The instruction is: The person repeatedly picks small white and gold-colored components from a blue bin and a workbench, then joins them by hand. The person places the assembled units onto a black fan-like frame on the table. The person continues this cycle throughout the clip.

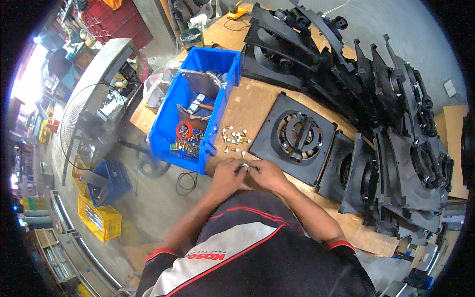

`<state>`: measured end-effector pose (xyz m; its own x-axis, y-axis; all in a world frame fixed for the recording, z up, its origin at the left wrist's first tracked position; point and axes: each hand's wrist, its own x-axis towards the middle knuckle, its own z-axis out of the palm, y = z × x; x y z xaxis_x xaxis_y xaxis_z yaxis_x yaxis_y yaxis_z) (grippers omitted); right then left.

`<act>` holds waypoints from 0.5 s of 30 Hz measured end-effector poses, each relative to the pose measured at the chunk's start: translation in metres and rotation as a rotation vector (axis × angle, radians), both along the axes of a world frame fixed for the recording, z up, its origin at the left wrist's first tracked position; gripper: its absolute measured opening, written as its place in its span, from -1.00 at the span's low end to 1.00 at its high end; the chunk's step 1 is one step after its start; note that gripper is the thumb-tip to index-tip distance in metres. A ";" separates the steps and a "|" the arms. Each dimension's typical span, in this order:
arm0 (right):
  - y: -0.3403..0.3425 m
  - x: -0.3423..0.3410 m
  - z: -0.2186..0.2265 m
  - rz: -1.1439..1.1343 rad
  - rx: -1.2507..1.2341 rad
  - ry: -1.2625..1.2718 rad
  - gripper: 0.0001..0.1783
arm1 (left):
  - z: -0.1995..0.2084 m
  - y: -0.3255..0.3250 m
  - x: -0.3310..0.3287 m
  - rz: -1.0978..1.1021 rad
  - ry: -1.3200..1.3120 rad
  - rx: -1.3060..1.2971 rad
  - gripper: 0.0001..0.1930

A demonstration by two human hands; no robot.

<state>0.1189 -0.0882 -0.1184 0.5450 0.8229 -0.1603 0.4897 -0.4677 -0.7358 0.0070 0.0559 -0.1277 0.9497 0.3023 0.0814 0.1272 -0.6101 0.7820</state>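
Note:
My left hand and my right hand meet at the table's near edge, fingertips pinched together. Between them shows a tiny whitish piece, mostly hidden by the fingers. Just beyond the hands lie several small brass-coloured screw-like pieces with white ends, scattered on the cardboard-brown table top. To the right of these lies a square black frame with a round slotted opening and a black arm across it. A blue bin stands left of the hands, with loose screws and a red ring in it.
Black frames are stacked in leaning rows along the right and far side. A yellow device lies at the back. On the left are a standing fan, a blue crate and a yellow crate on the floor.

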 end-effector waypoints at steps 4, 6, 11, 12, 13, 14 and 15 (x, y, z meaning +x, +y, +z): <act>-0.035 0.015 0.005 -0.039 -0.008 -0.197 -0.72 | 0.001 -0.030 0.023 0.002 0.018 0.053 -0.75; -0.053 0.025 0.003 -0.081 0.005 -0.234 -0.74 | -0.005 -0.046 0.041 -0.020 -0.085 0.111 -0.76; -0.076 -0.014 0.054 0.132 0.235 -0.204 -0.79 | -0.037 -0.006 0.088 0.101 0.213 0.414 -0.76; -0.077 -0.026 0.073 0.221 0.263 -0.171 -0.80 | -0.027 0.000 0.089 0.113 0.181 0.391 -0.76; -0.081 -0.028 0.076 0.186 0.372 -0.146 -0.78 | -0.010 0.010 0.088 0.111 0.140 0.368 -0.77; -0.083 -0.025 0.078 0.152 0.482 -0.120 -0.77 | 0.004 0.017 0.093 0.109 0.100 0.345 -0.78; -0.087 -0.018 0.077 0.072 0.458 -0.038 -0.76 | 0.004 0.024 0.096 0.103 0.155 0.438 -0.79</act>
<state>0.1008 -0.1756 -0.0419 0.4825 0.8402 0.2477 0.5395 -0.0623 -0.8397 0.1027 0.0802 -0.1240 0.9278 0.3641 0.0819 0.2989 -0.8563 0.4213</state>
